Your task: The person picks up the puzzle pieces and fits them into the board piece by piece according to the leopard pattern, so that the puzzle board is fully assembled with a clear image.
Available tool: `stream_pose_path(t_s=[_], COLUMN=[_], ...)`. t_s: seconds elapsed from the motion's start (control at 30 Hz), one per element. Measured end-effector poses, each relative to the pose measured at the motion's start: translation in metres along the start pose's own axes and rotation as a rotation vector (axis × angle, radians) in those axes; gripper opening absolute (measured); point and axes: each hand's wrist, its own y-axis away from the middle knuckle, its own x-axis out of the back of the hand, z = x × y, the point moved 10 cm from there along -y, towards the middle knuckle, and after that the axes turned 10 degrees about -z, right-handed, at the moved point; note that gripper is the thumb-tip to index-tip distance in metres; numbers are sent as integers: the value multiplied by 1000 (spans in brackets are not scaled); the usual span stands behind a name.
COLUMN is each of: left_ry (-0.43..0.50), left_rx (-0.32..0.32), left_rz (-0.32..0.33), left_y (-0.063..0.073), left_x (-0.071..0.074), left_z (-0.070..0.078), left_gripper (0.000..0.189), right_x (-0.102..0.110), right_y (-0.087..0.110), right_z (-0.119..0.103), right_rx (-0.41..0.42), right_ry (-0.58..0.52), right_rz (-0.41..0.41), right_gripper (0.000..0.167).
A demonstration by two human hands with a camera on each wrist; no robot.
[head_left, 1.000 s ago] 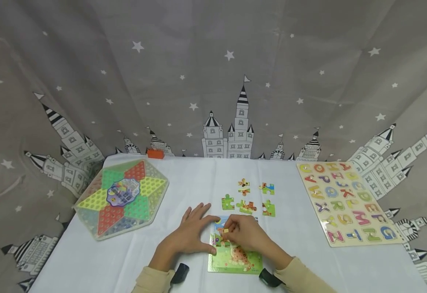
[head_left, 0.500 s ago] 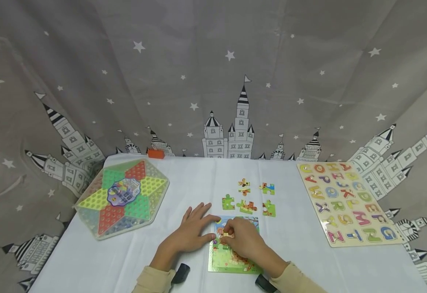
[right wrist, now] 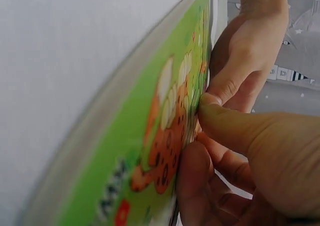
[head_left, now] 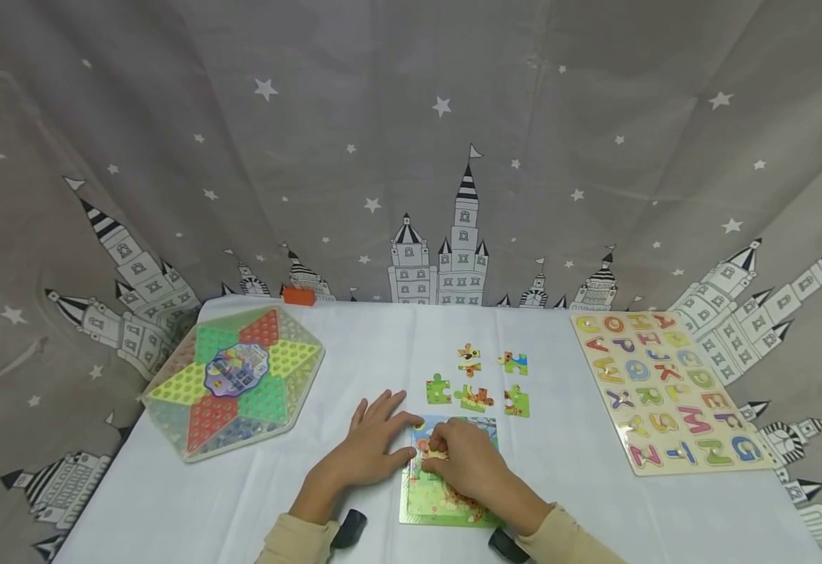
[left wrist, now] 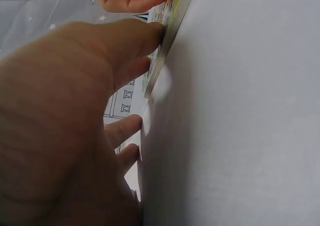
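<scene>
A square jigsaw puzzle board, green with a spotted orange animal, lies flat on the table. The right hand is over its middle, thumb and index finger bent down around a small puzzle piece in the left half of the picture. In the right wrist view, the thumb and fingertips are right at the board's surface, partly hiding the piece. On the board's left edge rest the thumb and index finger of the left hand, its other fingers spread on the cloth.
Several loose jigsaw pieces lie just beyond the board. To the left is a hexagonal Chinese checkers set; to the right, a wooden alphabet board. A small orange block sits at the back edge of the white-covered table.
The right hand has shifted slightly left and lower with the puzzle piece, which went from tilted in the fingers to down against the board. The left hand has stayed on the edge.
</scene>
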Motion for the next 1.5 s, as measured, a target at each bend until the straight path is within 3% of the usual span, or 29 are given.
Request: stream_pose_path(t_s=[0.2,0.4,0.53,0.7,0.83,0.93,1.07,1.27,1.5], left_ry=[3,17,12,3,10,10,11,7,0], left_rx=[1,-2,-14,3,25,24,19,33,24], left_rz=[3,17,30,36,24,18,20,25,27], left_y=[2,3,4,4,3,2,1,2,2], left_x=[2,0,-1,2,-1,-3,-3,-2,2], left_z=[3,2,4,5,0,-1,0,-1,2], left_gripper=[40,36,36,35,35,35,36,35,35], right_x=[-2,1,27,77,90,86,84,85,89], right_y=[1,-3,-15,-48,-74,-86,-94,-97,-78], right_z=[-1,12,36,82,105,112,117,120,118], right_rx=[13,33,-23,-155,-188,-174,-184,-223,-236], right_ry=[-35,-217,-274,-232,-118,-66,-65,-146,-289], right_rz=[-29,-99,-12,113,48,-17,-37,-34,80], right_gripper=[21,14,14,40,67,73,66,58,37])
